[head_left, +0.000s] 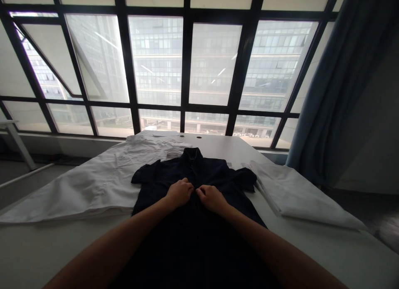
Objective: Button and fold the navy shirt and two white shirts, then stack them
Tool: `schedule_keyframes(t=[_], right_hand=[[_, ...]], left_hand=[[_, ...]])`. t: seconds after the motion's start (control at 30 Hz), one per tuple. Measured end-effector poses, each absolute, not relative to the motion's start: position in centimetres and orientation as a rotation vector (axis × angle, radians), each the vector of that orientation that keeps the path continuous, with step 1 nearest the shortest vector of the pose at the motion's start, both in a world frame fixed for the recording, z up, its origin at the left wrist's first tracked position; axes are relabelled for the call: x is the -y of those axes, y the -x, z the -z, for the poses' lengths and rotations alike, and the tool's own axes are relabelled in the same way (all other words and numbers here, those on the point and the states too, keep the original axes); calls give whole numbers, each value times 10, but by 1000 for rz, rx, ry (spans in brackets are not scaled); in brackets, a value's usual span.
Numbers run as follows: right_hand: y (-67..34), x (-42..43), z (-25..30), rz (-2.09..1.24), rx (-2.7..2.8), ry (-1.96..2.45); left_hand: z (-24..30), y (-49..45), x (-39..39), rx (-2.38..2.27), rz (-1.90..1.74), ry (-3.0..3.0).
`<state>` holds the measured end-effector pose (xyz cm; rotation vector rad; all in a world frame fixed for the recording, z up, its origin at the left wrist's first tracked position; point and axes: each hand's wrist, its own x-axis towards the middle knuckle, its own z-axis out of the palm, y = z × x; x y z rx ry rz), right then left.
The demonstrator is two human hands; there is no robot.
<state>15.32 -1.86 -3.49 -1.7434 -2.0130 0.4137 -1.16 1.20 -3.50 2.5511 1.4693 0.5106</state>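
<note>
A dark short-sleeved shirt (215, 166) lies spread front side up on the table, its collar toward the windows. My left hand (180, 192) is closed on the shirt's front edge at the chest, near the middle line. Just to the right, my right hand (212, 197) pinches the other side of the front opening. Only a small gap separates the two hands. Whether a button sits between the fingers is too dark and small to tell. Shadow hides the lower part of the shirt.
White cloth garments (102, 177) cover the table's left side, touching the shirt. Folded white cloth (299, 193) rests at the right edge. The white table (224, 145) reaches toward the windows, and a blue curtain (330, 98) hangs at the right.
</note>
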Motion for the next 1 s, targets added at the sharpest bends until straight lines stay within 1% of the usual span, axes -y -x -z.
schedule_keyframes(t=[0.23, 0.37, 0.5, 0.67, 0.83, 1.0], right_hand=[[-156, -12, 34, -537, 1866, 1785], [-157, -27, 34, -799, 1797, 1812], [-159, -30, 30, -950, 1785, 1821], [-167, -28, 20, -1202, 1692, 1740], [-168, -36, 20, -1200, 1696, 1767], [-165, -52, 24, -962, 1764, 1783]], left_hand=[[18, 2, -27, -1508, -377, -2427], [19, 5, -37, -1446, -355, -2327], [22, 15, -43, -1416, -337, -2201], [18, 19, -42, -1424, -322, -2240], [16, 8, -48, -1562, -376, -2235], [14, -1, -58, -1686, -351, -2238]])
